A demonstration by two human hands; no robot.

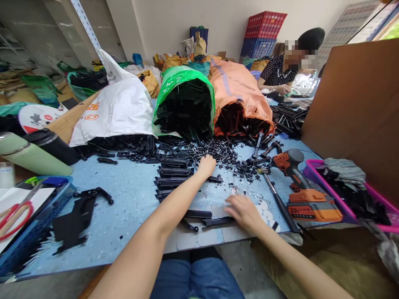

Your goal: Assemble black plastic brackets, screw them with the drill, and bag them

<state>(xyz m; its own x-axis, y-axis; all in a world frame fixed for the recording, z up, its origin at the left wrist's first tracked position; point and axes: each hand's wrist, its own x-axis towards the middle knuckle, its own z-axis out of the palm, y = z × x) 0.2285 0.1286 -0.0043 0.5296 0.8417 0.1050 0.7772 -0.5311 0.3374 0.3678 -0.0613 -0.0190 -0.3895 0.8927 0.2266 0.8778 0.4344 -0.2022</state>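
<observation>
My left hand (207, 166) reaches into a heap of small black parts and screws (218, 151). Its fingers are curled down at the heap's near edge, and whatever they pinch is hidden. Slightly blurred, my right hand (245, 211) hovers low over the table's front part with fingers stretched out and apart. Just left of it lies a black fork-ended plastic part (218, 222), and a straight black bar (198, 214) lies beside that. Left of my left forearm is a stacked row of long black plastic parts (173, 172).
White, green (183, 74) and orange (240, 83) sacks of black parts line the table's back. To the right are a cordless drill (305, 187), a hammer (279, 199) and a pink basket (311, 166). Scissors (15, 220) and bottles stand left. A co-worker (280, 74) sits behind.
</observation>
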